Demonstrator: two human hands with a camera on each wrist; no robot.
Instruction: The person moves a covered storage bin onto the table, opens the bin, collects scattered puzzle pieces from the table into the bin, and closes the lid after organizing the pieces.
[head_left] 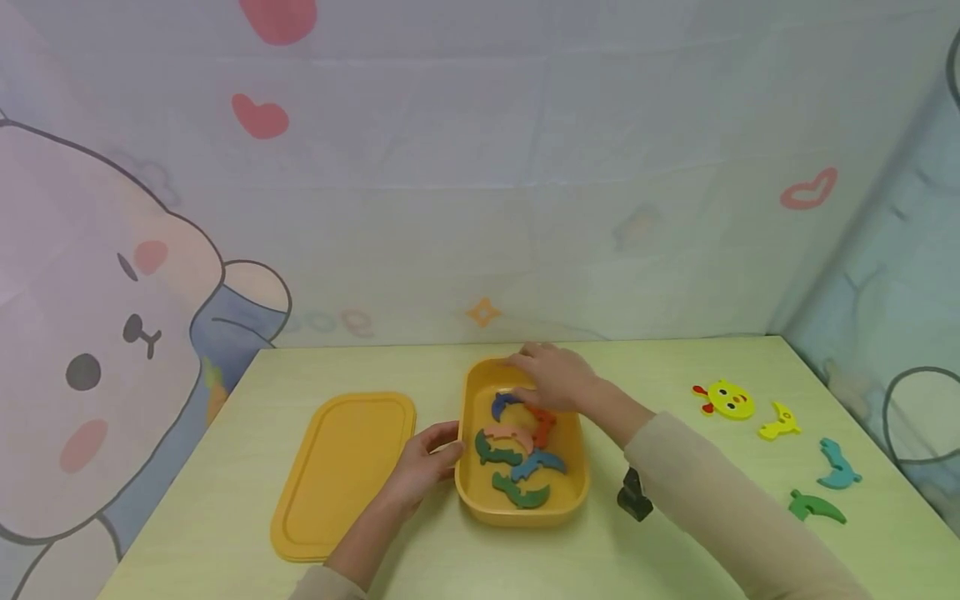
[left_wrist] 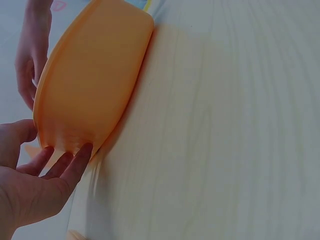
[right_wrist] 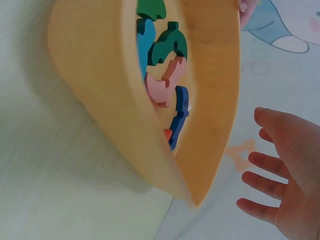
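A yellow-orange box (head_left: pixel 521 518) sits mid-table, holding several small curved toy pieces, among them a pink piece (head_left: pixel 512 433), a red piece (head_left: pixel 543 427), a dark blue piece (right_wrist: pixel 179 117) and a green piece (head_left: pixel 525 496). My left hand (left_wrist: pixel 42 187) touches the box's outer left wall with its fingertips, the thumb close to the rim. Over the box's far right end hovers my right hand (head_left: pixel 551 377); in the right wrist view its fingers are spread, with nothing between them. Part of the red piece is hidden in the right wrist view.
A yellow lid (head_left: pixel 345 475) lies flat to the left. On the right side are a yellow round face piece (head_left: pixel 731 400), a yellow curved piece (head_left: pixel 780 422), a teal piece (head_left: pixel 838 467) and a green piece (head_left: pixel 817 506). A printed curtain (head_left: pixel 420 208) hangs behind the table.
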